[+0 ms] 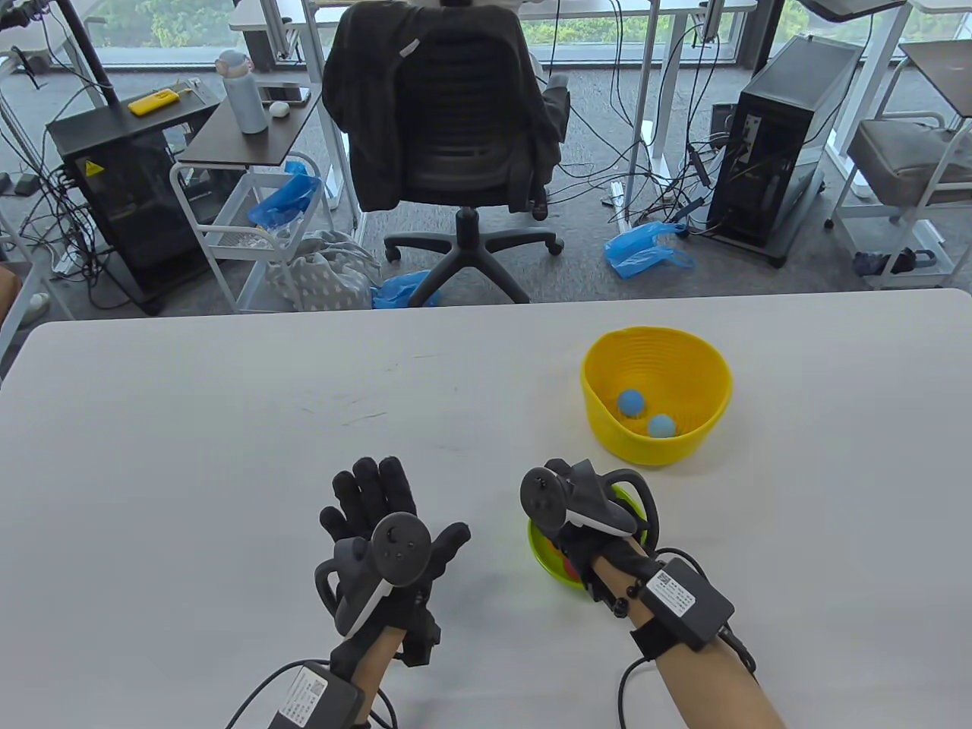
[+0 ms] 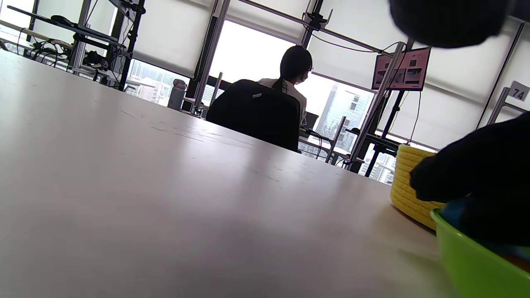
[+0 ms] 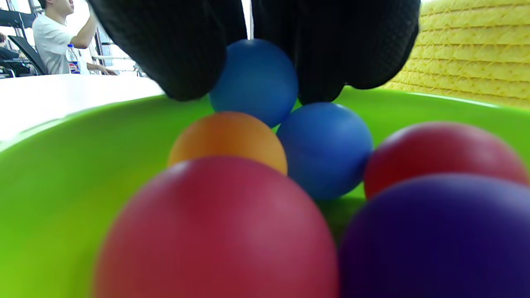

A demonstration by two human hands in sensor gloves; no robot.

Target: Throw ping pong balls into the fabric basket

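The yellow fabric basket [image 1: 659,449] stands right of the table's middle, with two blue balls [image 1: 630,402] inside. A green bowl [image 1: 544,560] near the front holds several coloured balls. My right hand [image 1: 566,524] reaches down into it. In the right wrist view its fingertips [image 3: 188,62] pinch a blue ball [image 3: 254,78] above an orange ball [image 3: 227,140], a second blue ball [image 3: 325,149], two red balls [image 3: 219,231] and a purple ball [image 3: 439,240]. My left hand [image 1: 380,501] rests flat and empty on the table, left of the bowl.
The basket wall [image 3: 468,49] rises just behind the bowl's rim [image 3: 62,186]. A black office chair [image 1: 448,121] and a person [image 2: 292,78] are beyond the table's far edge [image 1: 304,315]. The left wrist view shows the basket [image 2: 408,186] and the bowl [image 2: 472,260] at its right.
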